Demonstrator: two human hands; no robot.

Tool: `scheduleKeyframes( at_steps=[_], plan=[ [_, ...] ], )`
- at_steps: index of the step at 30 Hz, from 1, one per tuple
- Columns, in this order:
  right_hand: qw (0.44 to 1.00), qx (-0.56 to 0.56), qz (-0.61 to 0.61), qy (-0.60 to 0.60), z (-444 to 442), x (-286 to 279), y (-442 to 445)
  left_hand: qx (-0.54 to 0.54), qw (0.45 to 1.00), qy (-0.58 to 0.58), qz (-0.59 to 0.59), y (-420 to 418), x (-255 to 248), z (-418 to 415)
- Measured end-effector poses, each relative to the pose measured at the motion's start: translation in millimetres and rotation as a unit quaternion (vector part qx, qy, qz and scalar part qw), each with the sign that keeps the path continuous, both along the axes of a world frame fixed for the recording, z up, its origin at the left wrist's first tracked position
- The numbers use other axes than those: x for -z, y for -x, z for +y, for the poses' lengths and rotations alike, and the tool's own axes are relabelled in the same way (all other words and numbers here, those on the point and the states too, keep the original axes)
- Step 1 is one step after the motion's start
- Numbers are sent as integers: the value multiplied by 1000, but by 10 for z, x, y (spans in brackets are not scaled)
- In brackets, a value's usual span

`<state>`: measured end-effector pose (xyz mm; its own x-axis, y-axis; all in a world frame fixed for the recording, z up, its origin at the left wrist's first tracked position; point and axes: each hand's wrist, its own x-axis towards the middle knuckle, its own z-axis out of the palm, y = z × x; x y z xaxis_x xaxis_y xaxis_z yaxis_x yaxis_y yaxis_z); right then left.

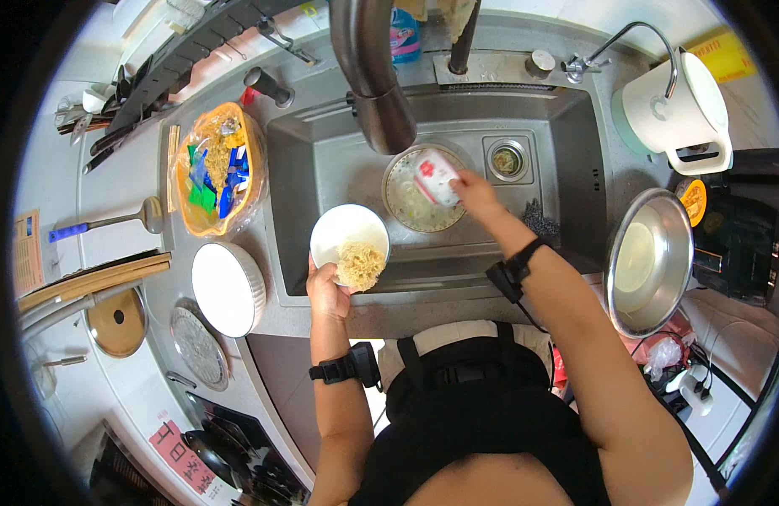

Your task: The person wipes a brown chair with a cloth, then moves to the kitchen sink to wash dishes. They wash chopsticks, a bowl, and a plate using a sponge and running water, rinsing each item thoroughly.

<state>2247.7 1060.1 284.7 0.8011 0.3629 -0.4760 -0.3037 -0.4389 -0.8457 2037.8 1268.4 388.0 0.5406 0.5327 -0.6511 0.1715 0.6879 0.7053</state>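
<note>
My left hand (329, 292) grips a white bowl (334, 233) over the sink's front left part. A pale, natural-looking loofah sponge (361, 265) is pinned under the thumb against the bowl's near side. In my right hand (475, 196) is a small white dish with a red flower (435, 177), blurred and tilted, so its exact shape is unclear. Beneath it a patterned round plate (402, 212) with cloudy liquid and bits of food sits on the floor of the stainless steel sink (339, 167), partly hidden by the dish.
A dark faucet (374, 82) reaches over the sink. The drain (507, 160) and a dark scouring pad (541, 219) lie right. A yellow basket (241, 212) of packets and a white bowl (228, 291) stand left; a steel basin (671, 253) and white pitcher (655, 95) stand right.
</note>
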Motion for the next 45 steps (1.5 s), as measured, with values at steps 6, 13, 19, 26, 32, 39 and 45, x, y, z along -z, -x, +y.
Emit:
scheduleKeyframes(
  at_steps=[6, 13, 19, 26, 32, 39, 45],
  plan=[
    [840, 279, 333, -325, -546, -642, -167, -1, 1000, -15, 15, 94, -29, 12],
    [941, 85, 246, -215, -407, -798, -159, -21, 1000, -5, -5, 200, -6, 85],
    [955, -256, -148, -9, 586, -692, 352, -63, 998, -27, -11, 473, 127, 317],
    [881, -377, -269, 101, 1503, -191, 698, -73, 997, -25, 1, 748, 116, 404],
    [811, -457, -324, 167, 1453, 251, 663, -113, 993, -6, 18, 559, -118, 351],
    [920, -317, -231, -2, 1159, -799, 570, -25, 985, -134, 106, 16, -64, 533],
    [870, -366, -329, -31, 1396, -848, 818, 119, 833, -527, 121, -338, 306, 579]
  ],
)
